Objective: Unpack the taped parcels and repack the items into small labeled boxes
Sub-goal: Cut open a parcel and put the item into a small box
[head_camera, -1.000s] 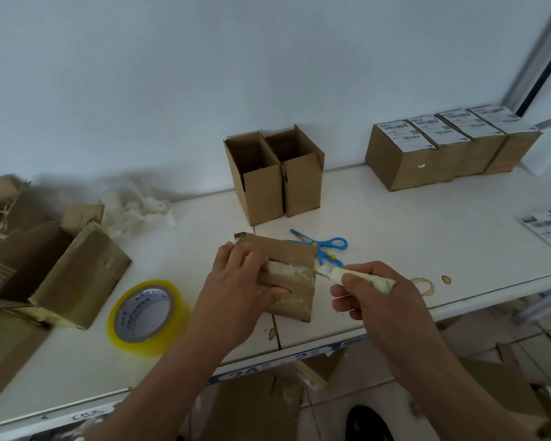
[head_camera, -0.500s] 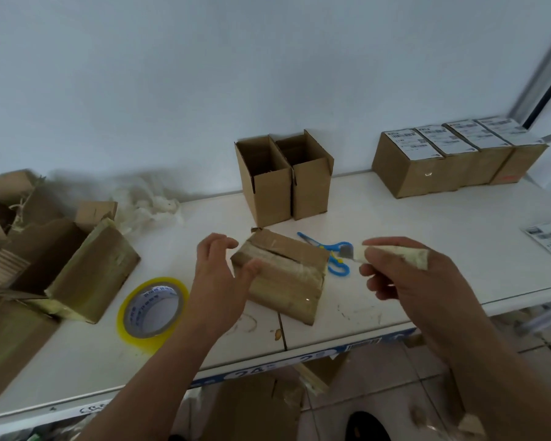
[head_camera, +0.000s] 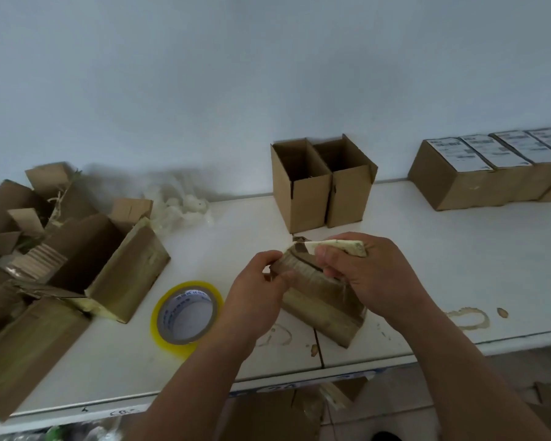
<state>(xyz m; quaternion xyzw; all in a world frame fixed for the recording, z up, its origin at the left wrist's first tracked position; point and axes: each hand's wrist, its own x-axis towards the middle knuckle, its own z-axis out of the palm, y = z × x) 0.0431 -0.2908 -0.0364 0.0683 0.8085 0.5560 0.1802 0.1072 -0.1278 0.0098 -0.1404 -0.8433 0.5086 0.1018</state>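
A taped brown parcel [head_camera: 323,305] lies on the white table [head_camera: 427,265] near its front edge. My left hand [head_camera: 261,288] pinches the parcel's upper left end. My right hand [head_camera: 366,272] grips a tape-wrapped knife [head_camera: 341,247] and holds it against the parcel's top end. Two small open cardboard boxes [head_camera: 322,189] stand upright behind the parcel. A row of several closed boxes with white labels [head_camera: 490,170] sits at the back right.
A yellow roll of tape [head_camera: 186,315] lies left of the parcel. Opened, torn cartons [head_camera: 77,262] pile up at the left, with crumpled clear wrap [head_camera: 182,205] behind them. Brown stains [head_camera: 468,318] mark the table at the right.
The right hand came back from the right and set the knife on the parcel's top end. The left hand closed on the parcel's left end. The blue scissors are now hidden.
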